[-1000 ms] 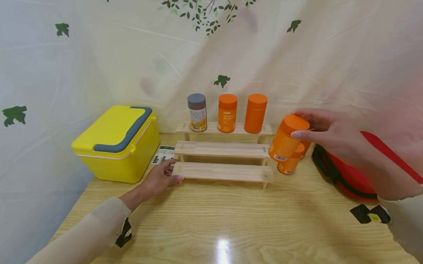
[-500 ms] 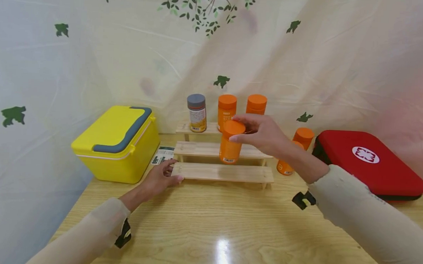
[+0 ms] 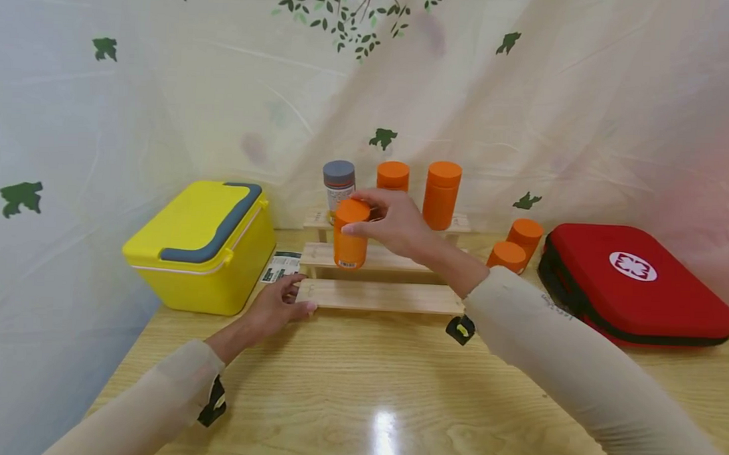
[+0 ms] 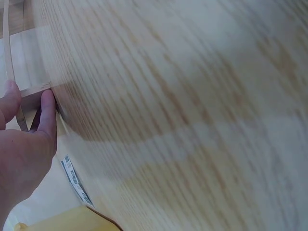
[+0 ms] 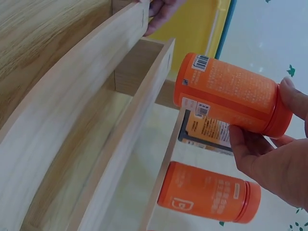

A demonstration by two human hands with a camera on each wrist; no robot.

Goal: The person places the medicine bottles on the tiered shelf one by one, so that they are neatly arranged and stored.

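Observation:
My right hand holds an orange bottle near its cap, thumb in front and fingers behind. The bottle is upright above the left part of the middle tier of a wooden step shelf; whether its base touches the wood I cannot tell. With thumb and fingers, my left hand grips the left end of the shelf's lowest tier. On the top tier are a grey-capped bottle, partly hidden, an orange bottle half covered by my right hand in the head view, and another orange bottle at right.
Left of the shelf stands a yellow box with a blue-grey handle, a printed paper beside it. Two orange-capped bottles stand right of the shelf, near a red case with a white emblem. A printed curtain hangs behind.
My right hand has carried the orange bottle leftward from the right side of the shelf to above the middle tier's left part. The left hand has kept its grip on the lowest tier.

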